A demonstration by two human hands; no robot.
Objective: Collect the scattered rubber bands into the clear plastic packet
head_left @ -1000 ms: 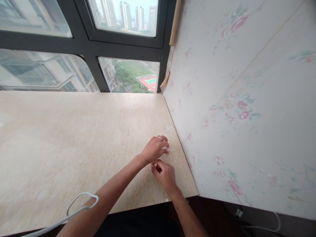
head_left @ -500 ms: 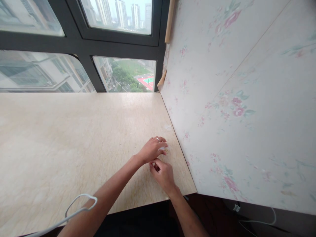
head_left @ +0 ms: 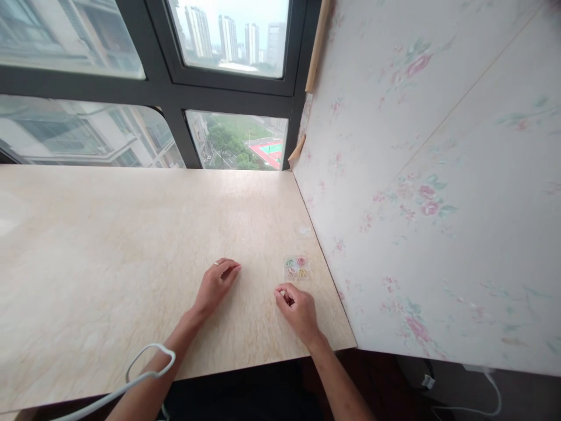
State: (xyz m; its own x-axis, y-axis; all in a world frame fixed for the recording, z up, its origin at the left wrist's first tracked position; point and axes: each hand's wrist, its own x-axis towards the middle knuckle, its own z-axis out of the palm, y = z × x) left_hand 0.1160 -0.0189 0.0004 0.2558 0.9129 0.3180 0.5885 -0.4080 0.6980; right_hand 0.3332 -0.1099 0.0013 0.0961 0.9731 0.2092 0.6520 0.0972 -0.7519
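A small clear box [head_left: 296,267] lies on the pale marble-patterned sill [head_left: 144,245], close to the wall. Its compartments hold small coloured items, green, pink, pale and yellow, too small to name. Just in front of the box is my right hand [head_left: 298,309], thumb and forefinger pinched together. Left of the box, apart from it, my left hand [head_left: 218,283] rests low over the sill with its fingertips closed in a pinch and a ring on one finger. Whatever either pinch holds is too small to make out.
A clear, thin piece [head_left: 305,231] lies behind the box by the wall. The flowered wall [head_left: 394,245] bounds the right side, and a dark-framed window [head_left: 175,93] the back. A white cable [head_left: 149,374] loops across my left forearm.
My left hand has moved left, away from the box and my right hand, uncovering the box. My right hand stays pinched in nearly the same place. The view has shifted slightly.
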